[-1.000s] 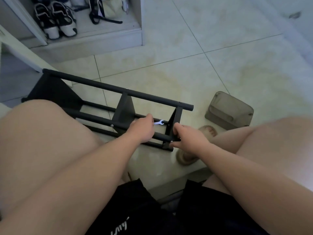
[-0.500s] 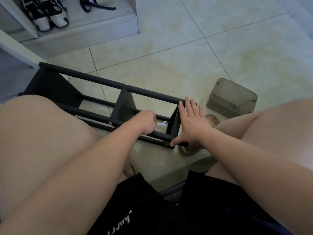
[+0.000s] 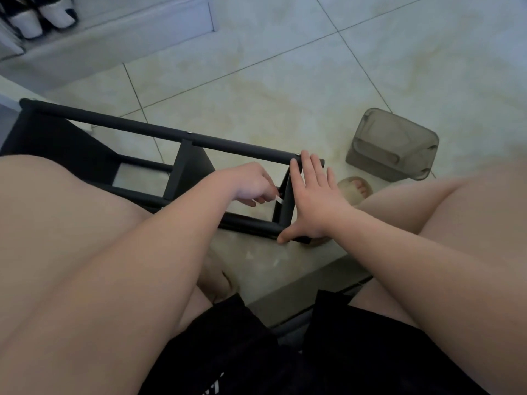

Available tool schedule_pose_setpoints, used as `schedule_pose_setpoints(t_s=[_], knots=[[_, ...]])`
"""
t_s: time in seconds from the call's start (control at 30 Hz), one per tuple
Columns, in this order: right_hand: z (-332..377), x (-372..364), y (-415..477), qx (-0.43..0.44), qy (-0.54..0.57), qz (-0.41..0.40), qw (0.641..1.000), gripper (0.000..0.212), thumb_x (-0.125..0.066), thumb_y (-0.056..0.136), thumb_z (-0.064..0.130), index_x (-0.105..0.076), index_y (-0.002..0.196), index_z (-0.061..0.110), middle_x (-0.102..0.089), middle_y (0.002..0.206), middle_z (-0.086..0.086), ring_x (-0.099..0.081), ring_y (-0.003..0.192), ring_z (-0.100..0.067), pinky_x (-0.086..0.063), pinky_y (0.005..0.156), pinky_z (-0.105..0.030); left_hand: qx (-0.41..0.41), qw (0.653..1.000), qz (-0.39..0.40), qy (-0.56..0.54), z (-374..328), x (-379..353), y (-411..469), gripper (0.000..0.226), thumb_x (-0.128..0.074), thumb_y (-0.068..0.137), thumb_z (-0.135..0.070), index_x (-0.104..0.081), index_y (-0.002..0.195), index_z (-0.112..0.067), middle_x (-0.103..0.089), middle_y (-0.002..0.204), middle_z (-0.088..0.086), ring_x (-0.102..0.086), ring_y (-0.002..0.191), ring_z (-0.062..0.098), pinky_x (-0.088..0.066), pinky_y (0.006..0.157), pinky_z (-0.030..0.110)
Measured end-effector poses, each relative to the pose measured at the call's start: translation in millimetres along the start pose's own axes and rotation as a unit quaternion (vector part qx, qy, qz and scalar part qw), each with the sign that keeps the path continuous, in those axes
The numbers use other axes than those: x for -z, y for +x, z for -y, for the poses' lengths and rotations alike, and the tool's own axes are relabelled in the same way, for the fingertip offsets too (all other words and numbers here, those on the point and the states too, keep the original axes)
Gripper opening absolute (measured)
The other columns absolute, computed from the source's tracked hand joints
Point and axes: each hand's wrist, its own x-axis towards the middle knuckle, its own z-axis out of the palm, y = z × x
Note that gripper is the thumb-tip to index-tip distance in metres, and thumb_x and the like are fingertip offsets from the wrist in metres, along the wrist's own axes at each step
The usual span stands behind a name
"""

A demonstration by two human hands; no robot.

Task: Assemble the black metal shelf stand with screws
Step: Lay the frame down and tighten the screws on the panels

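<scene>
Stand: black shelf stand [image 3: 182, 138] lying on the floor [image 3: 285, 81], centre-left.
Grip: my left hand [image 3: 251, 183] pinches a small wrench [image 3: 278, 199] at the end panel [image 3: 286, 208]; my right hand [image 3: 310, 201] lies flat, bracing it.
Progress: frame joined; tightening at this end likely unfinished.

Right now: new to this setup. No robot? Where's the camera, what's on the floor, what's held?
No robot: a seated person, filmed by one head-worn camera looking down past the knees. The left hand pinches a small silver wrench inside the black shelf stand, which lies on the tiled floor. The right hand presses flat against the stand's end panel, fingers straight. Also on the floor: a grey plastic container and a sandalled foot.
</scene>
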Motion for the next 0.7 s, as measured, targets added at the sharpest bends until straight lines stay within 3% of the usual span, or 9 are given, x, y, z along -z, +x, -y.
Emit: schedule_pose_setpoints(t_s=[0.27, 0.47, 0.7], knots=[[2, 2, 1, -0.003, 0.010, 0.002, 1.000, 0.163, -0.078, 0.054, 0.082, 0.026, 0.155, 0.007, 0.036, 0.160, -0.018, 0.032, 0.149, -0.036, 0.010, 0.122, -0.055, 0.062, 0.975, 0.025, -0.214, 1, -8, 10, 0.006, -0.064, 0.096, -0.017, -0.066, 0.097, -0.011, -0.073, 0.087, 0.004, -0.069, 0.082, 0.013, -0.053, 0.072, 0.028], [3, 3, 0, -0.003, 0.009, 0.002, 1.000, 0.163, -0.078, 0.054, 0.082, 0.026, 0.155, 0.007, 0.036, 0.160, -0.018, 0.031, 0.149, -0.037, 0.011, 0.122, -0.053, 0.043, 0.981, -0.022, -0.190, 5, -14, 12, 0.003, -0.069, 0.092, -0.022, -0.070, 0.095, -0.021, -0.075, 0.075, -0.005, -0.069, 0.074, 0.007, -0.050, 0.069, 0.025], [5, 4, -1, 0.000, 0.016, -0.006, 1.000, 0.163, -0.078, 0.054, 0.082, 0.025, 0.155, 0.007, 0.034, 0.161, -0.019, 0.030, 0.150, -0.036, 0.010, 0.124, -0.052, 0.042, 0.982, -0.043, -0.180, 0, -15, 9, 0.009, -0.063, 0.097, -0.025, -0.070, 0.091, -0.023, -0.075, 0.070, -0.009, -0.068, 0.075, 0.010, -0.048, 0.066, 0.025]])
